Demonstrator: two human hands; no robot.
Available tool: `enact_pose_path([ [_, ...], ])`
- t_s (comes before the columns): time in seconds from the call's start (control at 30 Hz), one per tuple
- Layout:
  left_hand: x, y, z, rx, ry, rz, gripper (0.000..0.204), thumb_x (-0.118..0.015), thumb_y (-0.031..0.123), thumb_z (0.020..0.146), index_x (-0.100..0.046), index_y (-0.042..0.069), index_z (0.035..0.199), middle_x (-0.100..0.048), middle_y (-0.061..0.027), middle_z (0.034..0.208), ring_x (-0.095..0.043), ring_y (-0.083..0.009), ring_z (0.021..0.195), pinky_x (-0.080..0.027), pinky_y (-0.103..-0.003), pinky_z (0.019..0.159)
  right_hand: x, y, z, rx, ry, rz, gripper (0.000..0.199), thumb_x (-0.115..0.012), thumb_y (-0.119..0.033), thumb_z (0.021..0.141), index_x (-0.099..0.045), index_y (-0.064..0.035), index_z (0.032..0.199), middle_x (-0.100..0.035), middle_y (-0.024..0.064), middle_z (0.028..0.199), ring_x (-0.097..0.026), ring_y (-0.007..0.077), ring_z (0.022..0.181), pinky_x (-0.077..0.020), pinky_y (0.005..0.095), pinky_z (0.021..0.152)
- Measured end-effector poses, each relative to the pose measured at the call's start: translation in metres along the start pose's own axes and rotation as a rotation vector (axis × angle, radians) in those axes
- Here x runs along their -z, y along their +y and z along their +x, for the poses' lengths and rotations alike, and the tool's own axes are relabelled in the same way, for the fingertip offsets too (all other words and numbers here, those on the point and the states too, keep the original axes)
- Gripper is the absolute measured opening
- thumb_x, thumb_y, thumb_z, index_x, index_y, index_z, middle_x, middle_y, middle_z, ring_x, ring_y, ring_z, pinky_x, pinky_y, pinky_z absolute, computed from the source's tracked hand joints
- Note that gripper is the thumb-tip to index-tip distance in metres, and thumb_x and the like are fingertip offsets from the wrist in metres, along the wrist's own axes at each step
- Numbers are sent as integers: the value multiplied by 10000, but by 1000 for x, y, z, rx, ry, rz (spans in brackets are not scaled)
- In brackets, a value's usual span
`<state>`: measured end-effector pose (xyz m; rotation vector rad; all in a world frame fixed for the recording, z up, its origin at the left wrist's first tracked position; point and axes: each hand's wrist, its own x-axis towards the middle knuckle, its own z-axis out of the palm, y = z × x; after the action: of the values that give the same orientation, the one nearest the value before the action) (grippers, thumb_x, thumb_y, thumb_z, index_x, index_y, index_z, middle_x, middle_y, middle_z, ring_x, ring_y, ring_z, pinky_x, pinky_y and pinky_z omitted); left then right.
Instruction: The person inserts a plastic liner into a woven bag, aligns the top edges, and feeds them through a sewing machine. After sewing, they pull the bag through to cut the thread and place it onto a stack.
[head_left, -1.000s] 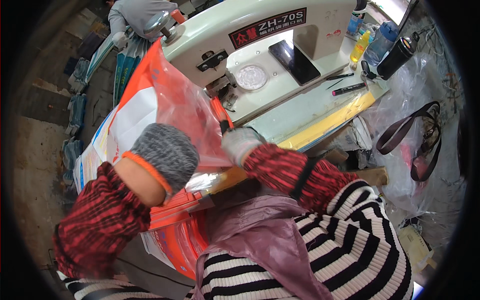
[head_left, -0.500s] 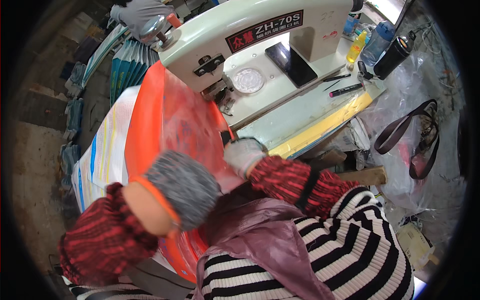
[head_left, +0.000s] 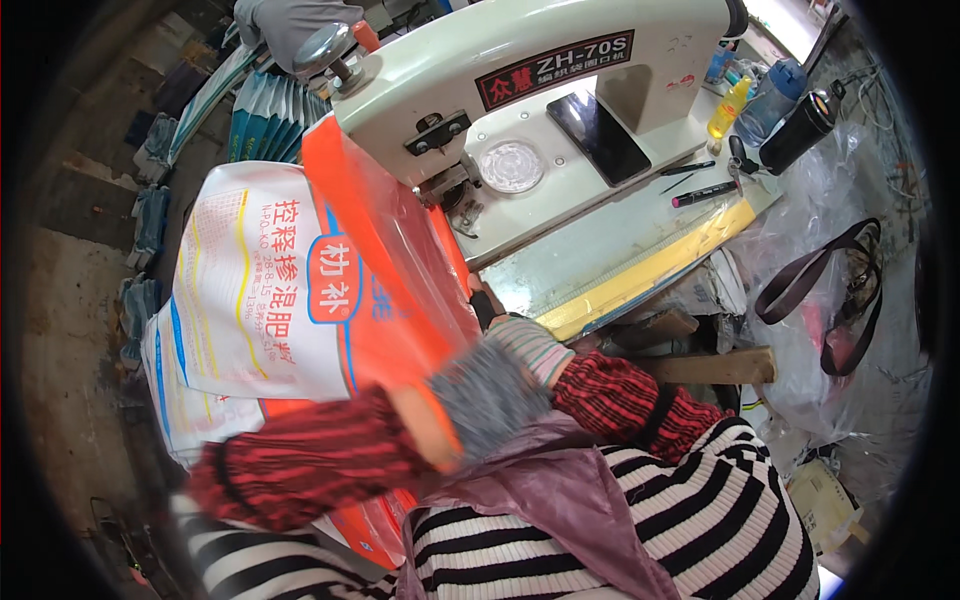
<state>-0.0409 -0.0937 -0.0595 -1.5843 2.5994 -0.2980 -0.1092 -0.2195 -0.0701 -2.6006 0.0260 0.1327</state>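
A printed white and orange woven sack leans against the sewing machine, its orange edge running along the machine's needle end. My left hand, in a grey knitted glove with an orange cuff, is over the lower part of the sack, close to my right hand; motion smears its fingers. At the sack's right edge, by the corner of the work plate, is my right hand in a pale green-striped glove. It looks closed around a small black piece that I cannot make out.
A black phone and a round clear dish lie on the machine bed. Pens, a yellow bottle, a blue bottle and a black flask stand at the right. Folded teal sacks are behind, near another person.
My left hand has swung right and is now beside my right hand. More of the sack's white printed face shows, spread to the left. My right hand has shifted slightly right and down.
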Motion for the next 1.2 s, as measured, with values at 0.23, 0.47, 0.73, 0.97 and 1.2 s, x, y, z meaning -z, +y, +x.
enact_pose_path([
  [0.23, 185, -76, 7, 154, -544, -759, 131, -541, 140, 760, -616, 80, 848, -613, -144, 692, -617, -286, 697, -483, -436, 616, 26, -20, 38, -256, -136, 5, 250, -477, -163, 801, -630, 20, 874, -648, 193, 864, -643, 311, 823, -512, 395, 690],
  [0.47, 15, 15, -8, 512, -16, -1055, 215, -551, 269, 759, -640, 92, 842, -609, -73, 695, -619, -274, 648, -496, -402, 595, 18, 6, 72, -97, 95, -90, 224, -520, -135, 744, -666, 7, 837, -643, 194, 771, -638, 316, 741, -502, 418, 637],
  [0.73, -14, -28, -49, 1383, 392, -1056, 212, -530, 177, 814, -538, 28, 963, -571, -135, 872, -558, -233, 805, -451, -367, 731, -85, 18, -1, -33, 206, 920, 596, -548, -433, 819, -413, -37, 1244, -530, 317, 1030, -563, 418, 926, -452, 383, 838],
  [0.97, 0, -22, -69, 1059, -348, -242, 593, -519, 409, 812, -440, -16, 1218, -508, -257, 1127, -448, -375, 1110, -382, -463, 908, -39, -7, -37, -408, -124, 1490, 597, -760, -270, 694, -509, 54, 1127, -585, 88, 1006, -539, 152, 874, -434, 263, 815],
  [1.2, 35, -13, -39, 1037, 277, -399, 389, -700, 255, 685, -570, 8, 956, -516, -207, 1021, -500, -371, 938, -400, -450, 843, -40, 0, -44, -310, 90, 1384, 521, -757, -250, 698, -550, 53, 1069, -590, 85, 978, -521, 145, 857, -430, 277, 804],
])
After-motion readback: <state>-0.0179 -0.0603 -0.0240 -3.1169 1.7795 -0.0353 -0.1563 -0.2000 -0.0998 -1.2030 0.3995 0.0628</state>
